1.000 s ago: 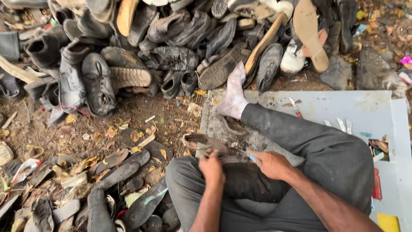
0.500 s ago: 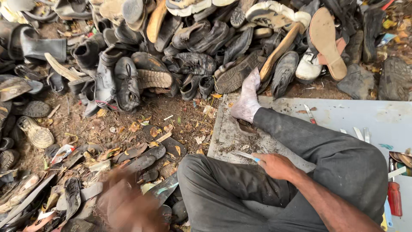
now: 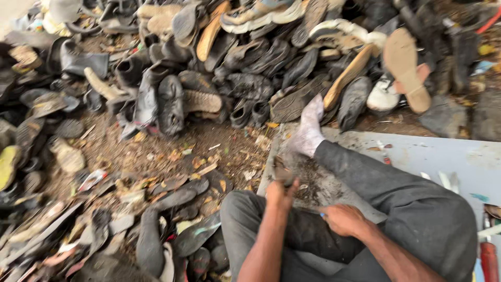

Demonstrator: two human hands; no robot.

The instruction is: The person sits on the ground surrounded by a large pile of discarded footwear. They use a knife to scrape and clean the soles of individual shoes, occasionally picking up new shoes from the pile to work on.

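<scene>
Between the person's bent knees, seen from above, 2 bare hands work close together over a dirty pale grey board [image 3: 417, 156] laid on the ground. Left hand [image 3: 282, 192] is closed around a small dark scrap of shoe material [image 3: 283, 172], pressing it against the board's left edge; the scrap is blurred and its exact shape cannot be told. Right hand [image 3: 343, 219] sits just beside it, nearer the body, curled shut around a thin tool with a blue tip [image 3: 322, 213] that pokes out toward the left hand. Dark crumbs and dust cover the board between the hands and the foot.

Grey trousers [image 3: 417, 219] cover both legs. Right leg stretches forward across the board, ending in a dirty white sock [image 3: 309, 131] whose toes rest near the shoe pile.

Beyond the foot, a large heap of worn dark shoes and boots [image 3: 219, 78] fills the upper part of the view, with a tan sandal sole [image 3: 406, 67] lying upside down on the right. To the left, on bare brown earth, lie flat cut-off dark shoe soles [image 3: 172, 209] and scraps. A red-handled tool [image 3: 488, 258] lies at the lower right edge.
</scene>
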